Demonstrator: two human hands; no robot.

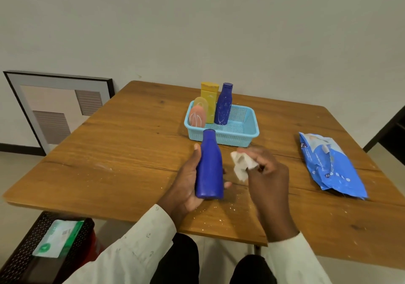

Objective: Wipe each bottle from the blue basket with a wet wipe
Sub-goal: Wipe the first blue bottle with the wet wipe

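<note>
My left hand [188, 180] grips a plain blue plastic bottle [209, 165] around its body, cap pointing far, held above the near middle of the wooden table [109, 152]. This bottle carries no label. My right hand [266, 174] pinches a crumpled white wet wipe [241, 165] just right of the bottle, apart from it.

Beyond the bottle sits the light blue perforated plastic basket [243, 130]. In its left half stand a dark blue bottle [223, 106] flecked with white marks, a yellow rectangular bottle [209, 99], a pale translucent yellow oval bottle [201, 102] and an orange oval bottle [197, 116] streaked with white lines; I can read no writing on any of them.

At right lies a blue wet-wipe packet [331, 165]; its print is too small to read.

The tabletop is brown wood grain, scattered with white specks. Behind it is a plain pale wall, with a black-framed picture [54, 108] leaning at far left. At near left, a black perforated bin [26, 251] holds a green-and-white packet [58, 237].
</note>
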